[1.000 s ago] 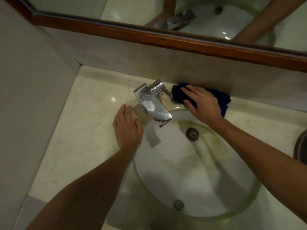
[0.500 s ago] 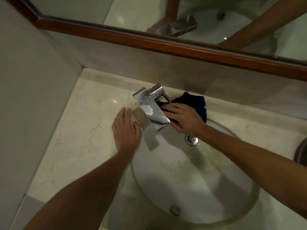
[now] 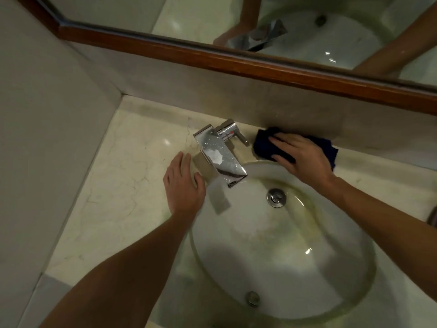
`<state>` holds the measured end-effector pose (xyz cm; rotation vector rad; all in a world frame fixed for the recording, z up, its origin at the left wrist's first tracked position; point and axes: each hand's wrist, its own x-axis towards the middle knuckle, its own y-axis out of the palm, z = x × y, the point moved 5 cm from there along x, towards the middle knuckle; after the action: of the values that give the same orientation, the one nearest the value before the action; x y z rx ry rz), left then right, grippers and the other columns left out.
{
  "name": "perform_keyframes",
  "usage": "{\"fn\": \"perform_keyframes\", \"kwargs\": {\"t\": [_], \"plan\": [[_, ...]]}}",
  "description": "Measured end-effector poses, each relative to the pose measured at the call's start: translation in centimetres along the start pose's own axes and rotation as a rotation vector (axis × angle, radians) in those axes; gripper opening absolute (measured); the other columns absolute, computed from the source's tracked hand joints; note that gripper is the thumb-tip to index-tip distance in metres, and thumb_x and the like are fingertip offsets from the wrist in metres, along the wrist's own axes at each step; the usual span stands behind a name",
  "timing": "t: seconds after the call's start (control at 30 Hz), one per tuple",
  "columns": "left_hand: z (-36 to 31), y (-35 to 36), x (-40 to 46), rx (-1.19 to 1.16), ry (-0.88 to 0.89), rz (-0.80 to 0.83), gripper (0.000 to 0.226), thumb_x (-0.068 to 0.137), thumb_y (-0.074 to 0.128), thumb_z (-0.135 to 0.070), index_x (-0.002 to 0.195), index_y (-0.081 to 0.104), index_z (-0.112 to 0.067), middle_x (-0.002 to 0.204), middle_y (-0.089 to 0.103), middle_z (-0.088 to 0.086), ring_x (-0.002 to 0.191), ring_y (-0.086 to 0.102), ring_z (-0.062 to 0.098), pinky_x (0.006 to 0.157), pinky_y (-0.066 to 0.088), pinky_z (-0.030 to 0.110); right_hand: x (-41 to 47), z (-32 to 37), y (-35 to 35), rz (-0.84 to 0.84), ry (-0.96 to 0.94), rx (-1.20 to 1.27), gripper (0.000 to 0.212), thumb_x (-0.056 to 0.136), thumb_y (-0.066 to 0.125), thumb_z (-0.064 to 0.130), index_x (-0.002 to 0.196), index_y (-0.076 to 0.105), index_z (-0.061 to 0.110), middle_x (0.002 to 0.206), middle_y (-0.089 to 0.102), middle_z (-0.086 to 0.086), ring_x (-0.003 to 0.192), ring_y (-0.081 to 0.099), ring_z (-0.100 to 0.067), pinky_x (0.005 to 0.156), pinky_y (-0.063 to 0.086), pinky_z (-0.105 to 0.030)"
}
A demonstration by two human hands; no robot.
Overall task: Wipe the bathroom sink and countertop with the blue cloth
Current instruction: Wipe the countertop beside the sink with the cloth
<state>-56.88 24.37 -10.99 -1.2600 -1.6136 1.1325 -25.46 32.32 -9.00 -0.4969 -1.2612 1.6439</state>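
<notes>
The dark blue cloth (image 3: pixel 264 144) lies bunched on the pale marble countertop (image 3: pixel 123 176), behind the sink against the back wall, right of the tap. My right hand (image 3: pixel 300 157) presses flat on top of it, fingers spread toward the tap. The oval white sink (image 3: pixel 295 261) shows yellowish stains around its metal drain (image 3: pixel 276 197). My left hand (image 3: pixel 183 188) rests flat on the counter at the sink's left rim, just left of the chrome tap (image 3: pixel 220 155), holding nothing.
A wood-framed mirror (image 3: pixel 236 65) runs along the back wall and reflects the tap and arms. A plain wall closes the counter on the left. A dark round object (image 3: pixel 432 216) pokes in at the right edge. An overflow hole (image 3: pixel 252 298) sits at the sink's near side.
My right hand slid the cloth from beside the tap's spout back to the right, onto the counter strip against the back wall. My left hand stayed in place.
</notes>
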Motion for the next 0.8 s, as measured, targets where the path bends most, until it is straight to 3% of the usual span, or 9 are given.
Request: {"fn": "perform_keyframes", "kwargs": {"t": [0.17, 0.3, 0.47, 0.67, 0.8], "plan": [[-0.2, -0.1, -0.1, -0.014, 0.015, -0.016, 0.053, 0.098, 0.049, -0.027, 0.148, 0.046, -0.010, 0.155, 0.042, 0.010, 0.143, 0.037, 0.026, 0.116, 0.030, 0.044, 3.8, 2.8, 2.6, -0.005, -0.011, -0.012, 0.045, 0.102, 0.060, 0.036, 0.144, 0.058, 0.020, 0.143, 0.061, -0.002, 0.126, 0.059, -0.024, 0.099, 0.049, -0.041], [-0.2, 0.0, -0.1, -0.027, 0.034, -0.027, 0.055, 0.094, 0.049, -0.025, 0.145, 0.049, -0.006, 0.153, 0.044, 0.014, 0.142, 0.039, 0.030, 0.114, 0.033, 0.048, 1.4, 0.9, 1.1, 0.007, -0.016, 0.017, 0.046, 0.103, 0.058, 0.037, 0.145, 0.057, 0.021, 0.144, 0.060, -0.002, 0.129, 0.057, -0.023, 0.101, 0.047, -0.040], [-0.3, -0.2, -0.3, -0.095, 0.027, -0.078, 0.055, 0.093, 0.049, -0.025, 0.144, 0.051, -0.003, 0.152, 0.046, 0.017, 0.140, 0.042, 0.033, 0.115, 0.034, 0.048, -6.5, -4.2, -2.8, -0.078, 0.186, 0.016, 0.047, 0.100, 0.063, 0.034, 0.144, 0.058, 0.019, 0.143, 0.061, -0.006, 0.127, 0.058, -0.027, 0.100, 0.050, -0.042], [-0.7, -0.3, -0.5, -0.088, 0.059, -0.099, 0.053, 0.094, 0.048, -0.023, 0.142, 0.051, -0.002, 0.149, 0.047, 0.019, 0.139, 0.042, 0.035, 0.115, 0.033, 0.049, -15.6, -8.5, -6.7, -0.139, 0.494, 0.016, 0.051, 0.101, 0.060, 0.038, 0.146, 0.055, 0.015, 0.145, 0.057, -0.013, 0.130, 0.052, -0.032, 0.110, 0.038, -0.039], [-2.4, -1.5, -2.1, -0.066, 0.107, -0.241, 0.042, 0.086, 0.054, -0.008, 0.127, 0.058, -0.004, 0.131, 0.054, 0.019, 0.119, 0.051, 0.035, 0.103, 0.037, 0.049, -15.8, -7.8, -6.7, -0.104, 0.587, 0.056, 0.057, 0.098, 0.056, 0.038, 0.150, 0.051, 0.015, 0.150, 0.053, -0.012, 0.134, 0.048, -0.034, 0.111, 0.038, -0.041]]}}
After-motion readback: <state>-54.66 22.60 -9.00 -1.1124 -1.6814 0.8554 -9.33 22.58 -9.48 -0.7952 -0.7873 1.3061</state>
